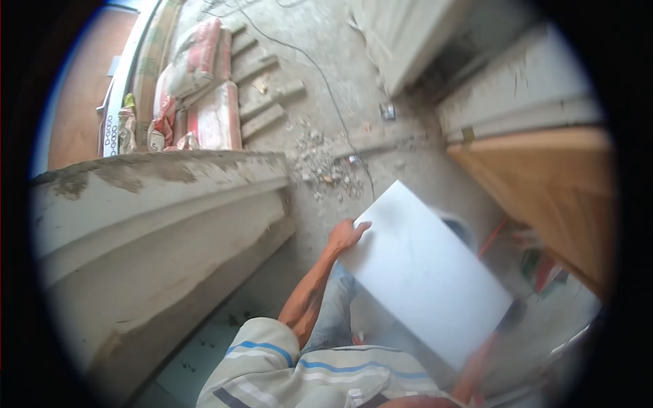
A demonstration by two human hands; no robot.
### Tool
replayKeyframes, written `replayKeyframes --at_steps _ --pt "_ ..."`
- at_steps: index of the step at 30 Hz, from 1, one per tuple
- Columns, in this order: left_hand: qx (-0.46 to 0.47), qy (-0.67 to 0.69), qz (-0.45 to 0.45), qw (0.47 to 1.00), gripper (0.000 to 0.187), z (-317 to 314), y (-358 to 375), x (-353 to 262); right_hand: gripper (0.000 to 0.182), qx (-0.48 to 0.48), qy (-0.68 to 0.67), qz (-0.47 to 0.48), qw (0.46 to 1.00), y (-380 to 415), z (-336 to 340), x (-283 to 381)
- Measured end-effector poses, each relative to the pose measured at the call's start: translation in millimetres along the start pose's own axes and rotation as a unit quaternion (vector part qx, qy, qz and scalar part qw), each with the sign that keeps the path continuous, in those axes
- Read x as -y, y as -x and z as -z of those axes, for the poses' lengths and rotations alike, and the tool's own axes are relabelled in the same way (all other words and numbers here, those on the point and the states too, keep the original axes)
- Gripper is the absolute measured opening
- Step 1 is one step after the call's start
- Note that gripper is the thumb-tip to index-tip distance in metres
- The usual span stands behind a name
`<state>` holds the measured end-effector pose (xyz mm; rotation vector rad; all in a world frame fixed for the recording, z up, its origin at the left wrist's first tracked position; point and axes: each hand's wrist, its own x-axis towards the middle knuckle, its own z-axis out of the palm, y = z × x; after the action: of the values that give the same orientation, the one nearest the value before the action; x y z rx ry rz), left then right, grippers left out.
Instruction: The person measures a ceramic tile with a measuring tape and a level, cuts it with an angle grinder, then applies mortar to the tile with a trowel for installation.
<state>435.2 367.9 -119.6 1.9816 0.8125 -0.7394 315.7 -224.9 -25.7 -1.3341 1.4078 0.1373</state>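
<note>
A large white rectangular tile [425, 272] is held at a slant in front of my body. My left hand [347, 235] grips its upper left edge, with the thumb on the face and the other fingers hidden beneath. At the lower right end, my right hand [476, 367] is at the tile's edge, blurred and partly covered by it. My trousered leg shows below the tile's left edge.
A low concrete wall [170, 224] stands at the left, and a wooden panel [551, 183] at the right. Rubble [326, 170] and a dark cable [330, 85] lie on the floor ahead. Stacked bags [211, 112] and wooden slats [265, 119] are at the upper left.
</note>
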Motion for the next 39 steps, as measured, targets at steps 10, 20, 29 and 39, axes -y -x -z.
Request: replayKeyframes --at_steps 10,20,29,39 --pt "-0.281 -0.150 0.010 0.948 0.071 403.3 88.8 -155.3 0.060 0.531 -0.353 -0.260 0.725 72.6 -198.9 -50.8" --pt "-0.564 0.039 0.017 0.825 0.068 633.6 51.8 -194.9 0.064 0.428 -0.062 -0.026 0.901 341.4 -521.0 164.4" --pt "-0.685 0.229 -0.088 0.686 0.059 860.1 -123.6 -221.5 0.076 0.495 -0.019 0.058 0.867 429.1 -918.7 309.8" --pt "-0.871 -0.251 -0.317 0.279 0.046 1176.9 -48.3 -449.3 0.085 0.754 -0.151 -0.123 0.628 630.4 -1313.1 397.2"
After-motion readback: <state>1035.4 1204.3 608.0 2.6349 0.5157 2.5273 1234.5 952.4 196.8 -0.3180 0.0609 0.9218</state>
